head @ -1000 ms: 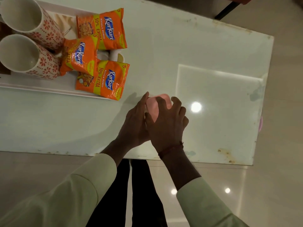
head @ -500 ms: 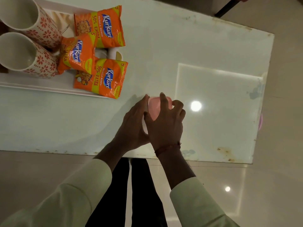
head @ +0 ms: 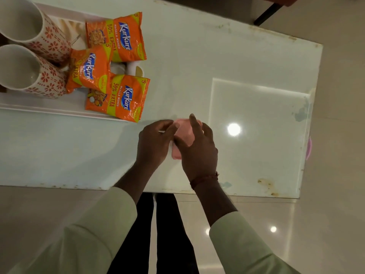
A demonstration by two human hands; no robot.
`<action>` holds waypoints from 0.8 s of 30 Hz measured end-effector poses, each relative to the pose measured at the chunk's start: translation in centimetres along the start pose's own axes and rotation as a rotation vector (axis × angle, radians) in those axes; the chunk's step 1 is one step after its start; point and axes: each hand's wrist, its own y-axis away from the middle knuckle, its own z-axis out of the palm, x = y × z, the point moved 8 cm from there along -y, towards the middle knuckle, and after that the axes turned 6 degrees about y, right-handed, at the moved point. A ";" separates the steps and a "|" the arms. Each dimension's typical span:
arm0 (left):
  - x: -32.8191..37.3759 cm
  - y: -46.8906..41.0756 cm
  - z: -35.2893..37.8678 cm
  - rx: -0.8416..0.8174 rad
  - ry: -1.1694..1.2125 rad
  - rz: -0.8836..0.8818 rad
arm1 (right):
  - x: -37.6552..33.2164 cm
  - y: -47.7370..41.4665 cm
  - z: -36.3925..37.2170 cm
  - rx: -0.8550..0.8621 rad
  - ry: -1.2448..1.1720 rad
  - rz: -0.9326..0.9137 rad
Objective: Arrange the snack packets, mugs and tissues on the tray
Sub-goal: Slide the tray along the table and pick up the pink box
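Observation:
A pink tissue [head: 184, 133] lies on the pale table between my hands, near the front edge. My left hand [head: 154, 143] pinches its left side and my right hand [head: 197, 151] presses on it from the right, covering most of it. On the white tray [head: 49, 110] at the left stand two white mugs with red flowers, the far mug [head: 29, 30] and the near mug [head: 29, 73]. Three orange snack packets lie on the tray's right part: the far packet [head: 118, 38], the middle packet [head: 88, 70] and the near packet [head: 120, 97].
The table [head: 237, 56] ends close to my body at the front and at a worn right edge. A small white object [head: 134, 69] shows between the packets. A dark chair leg [head: 266, 14] stands on the tiled floor beyond the far right corner.
My fingers have shifted on the pink tissue, and more of it shows between my hands than a second ago. The tray's contents have not moved.

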 end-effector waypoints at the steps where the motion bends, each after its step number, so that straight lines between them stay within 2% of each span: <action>1: 0.4 -0.4 0.0 0.004 -0.014 0.012 | 0.3 -0.1 0.0 0.005 -0.035 -0.015; 4: 0.9 -1.5 0.0 -0.002 -0.028 0.019 | 1.3 -0.1 0.4 0.040 -0.100 -0.062; 8: 0.1 -2.4 -0.1 -0.014 0.026 -0.074 | 2.0 0.4 1.4 0.136 -0.181 -0.076; 13: 0.8 -0.9 -0.5 0.061 -0.035 0.019 | 4.1 -0.1 2.8 0.197 -0.601 0.244; 16: -0.3 0.7 -0.8 0.089 -0.004 -0.032 | 4.7 0.5 3.5 0.148 -0.737 0.334; 19: -2.3 3.2 -1.4 0.097 0.036 -0.138 | 5.9 2.2 3.5 0.108 -0.750 0.401; 24: -5.2 6.8 -0.6 0.004 0.099 -0.293 | 7.6 4.6 3.5 0.063 -0.712 0.439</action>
